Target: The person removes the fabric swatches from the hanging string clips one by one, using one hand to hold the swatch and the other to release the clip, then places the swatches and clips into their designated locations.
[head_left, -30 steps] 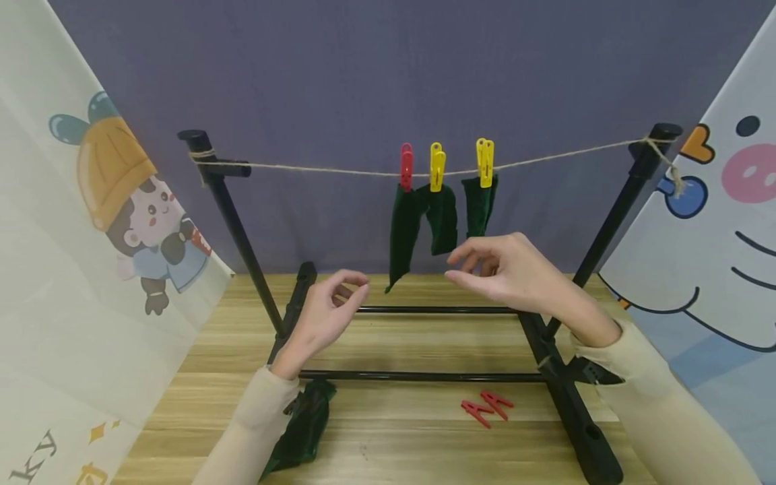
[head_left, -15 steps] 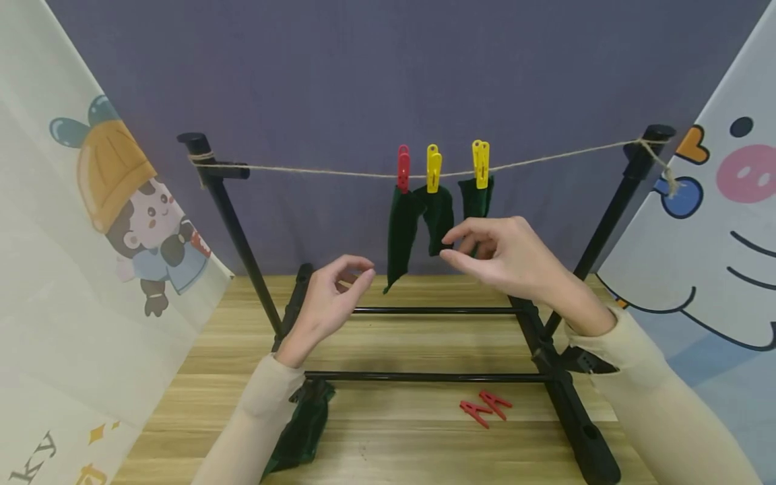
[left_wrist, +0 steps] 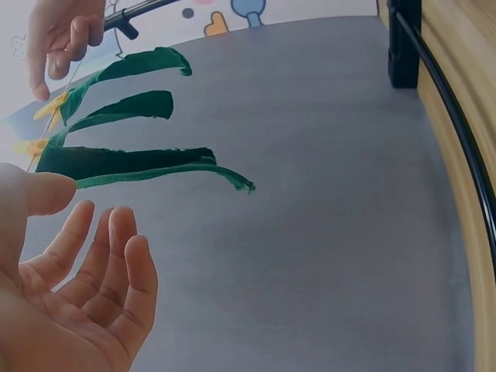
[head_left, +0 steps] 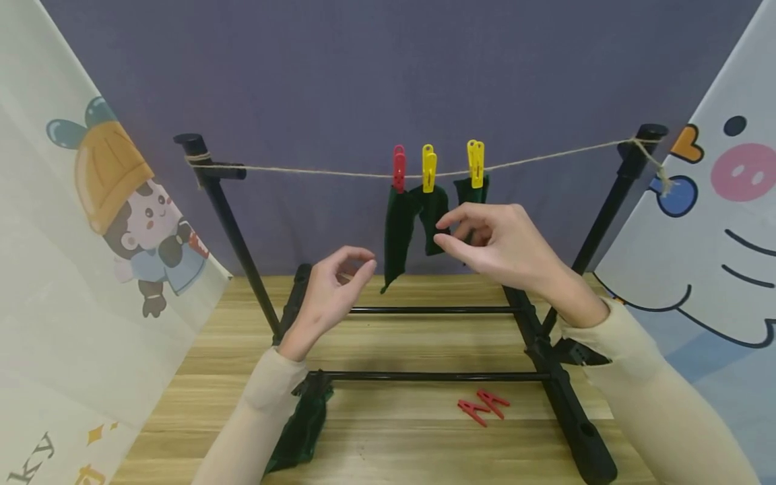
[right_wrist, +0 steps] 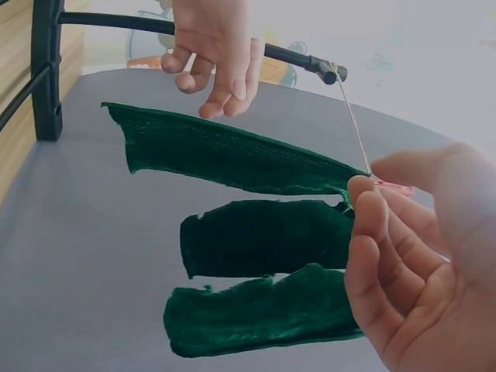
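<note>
Three strips of dark green cloth (head_left: 397,236) hang side by side from a string. A red clothespin (head_left: 398,168) clips the left strip, and yellow clothespins (head_left: 429,168) clip the other two. My left hand (head_left: 336,286) is raised left of the strips, fingers loosely bent around nothing. My right hand (head_left: 503,242) hovers in front of the middle and right strips, thumb and fingertips apart, and covers part of them in the head view. All three strips (right_wrist: 267,236) show in the right wrist view, just beyond the right fingertips.
The string (head_left: 303,171) runs between two posts of a black frame (head_left: 233,236), whose lower bars (head_left: 424,376) cross the wooden table. Two red clothespins (head_left: 473,411) lie at the front. Another dark green cloth (head_left: 300,431) lies at front left, partly behind the left sleeve.
Both hands have risen toward the string, the right one also shifting left over the hanging strips. The clothespins and cloths stay as they were; the view has shifted slightly.
</note>
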Tool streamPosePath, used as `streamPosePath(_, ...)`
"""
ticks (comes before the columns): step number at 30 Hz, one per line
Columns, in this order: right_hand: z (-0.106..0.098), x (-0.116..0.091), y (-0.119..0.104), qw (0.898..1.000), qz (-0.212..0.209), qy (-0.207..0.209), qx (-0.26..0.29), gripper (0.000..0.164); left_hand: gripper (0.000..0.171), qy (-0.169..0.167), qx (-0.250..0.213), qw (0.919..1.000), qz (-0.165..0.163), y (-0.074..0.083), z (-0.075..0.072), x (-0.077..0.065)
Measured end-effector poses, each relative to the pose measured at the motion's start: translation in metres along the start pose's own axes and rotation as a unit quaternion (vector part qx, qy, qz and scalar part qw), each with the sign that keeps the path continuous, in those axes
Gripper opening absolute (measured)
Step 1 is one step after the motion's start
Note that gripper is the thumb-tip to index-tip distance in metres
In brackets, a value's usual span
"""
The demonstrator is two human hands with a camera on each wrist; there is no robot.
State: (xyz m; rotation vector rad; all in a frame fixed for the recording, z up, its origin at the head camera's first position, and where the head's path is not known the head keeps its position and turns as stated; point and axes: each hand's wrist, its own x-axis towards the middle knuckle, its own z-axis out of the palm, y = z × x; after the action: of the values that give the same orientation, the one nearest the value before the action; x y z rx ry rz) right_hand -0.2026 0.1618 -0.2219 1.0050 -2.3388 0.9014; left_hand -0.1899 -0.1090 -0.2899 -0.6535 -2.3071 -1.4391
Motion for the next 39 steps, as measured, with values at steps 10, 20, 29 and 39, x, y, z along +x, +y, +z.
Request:
streamPosePath(10,-0.001,0.011,-0.007,1.0,-0.006,0.025,-0.003,0.02,0.016,0.009,-0.016,0.9996,0.022,0.004,0.0,0.006)
streamPosePath(20,0.001,0.023,-0.014,0.999,-0.008,0.043,0.015,0.018,0.02,0.007,-0.027,0.9992,0.027,0.011,0.002,0.013)
streamPosePath(29,0.002,0.03,-0.018,0.998,-0.019,0.056,0.008,0.019,0.021,0.006,-0.028,0.9994,0.019,0.016,0.004,0.02)
streamPosePath(39,0.003,0.036,-0.02,0.997,-0.016,0.071,0.0,0.017,0.021,0.021,-0.043,0.9984,0.031,-0.02,0.013,0.035)
